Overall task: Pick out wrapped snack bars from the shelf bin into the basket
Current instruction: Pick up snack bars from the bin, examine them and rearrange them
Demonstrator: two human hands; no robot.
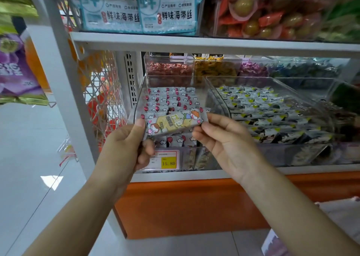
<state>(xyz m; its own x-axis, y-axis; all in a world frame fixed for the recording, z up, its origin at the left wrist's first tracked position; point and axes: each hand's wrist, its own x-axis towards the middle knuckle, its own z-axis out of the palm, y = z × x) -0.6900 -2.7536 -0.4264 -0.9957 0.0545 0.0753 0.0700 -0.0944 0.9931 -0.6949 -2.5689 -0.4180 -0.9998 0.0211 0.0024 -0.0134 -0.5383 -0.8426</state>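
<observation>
- Grip the wrapped snack bar point(174, 122) by its crimped ends only, crosswise and just above the front of the shelf bin point(138, 100).
- Pinches one end with the left hand point(126, 144), thumb on top, fingers curled beneath.
- Pinches the other end with the right hand point(228, 144), thumb and forefinger closed on the film, other fingers relaxed.
- Avoid squeezing the middle; probably brittle inside thin wrap.
- Pass to one hand before lowering, freeing the other for more.
- Cannot make out the basket with certainty; find it before letting go.
- Steer clear of the neighbouring bin point(272, 107).
</observation>
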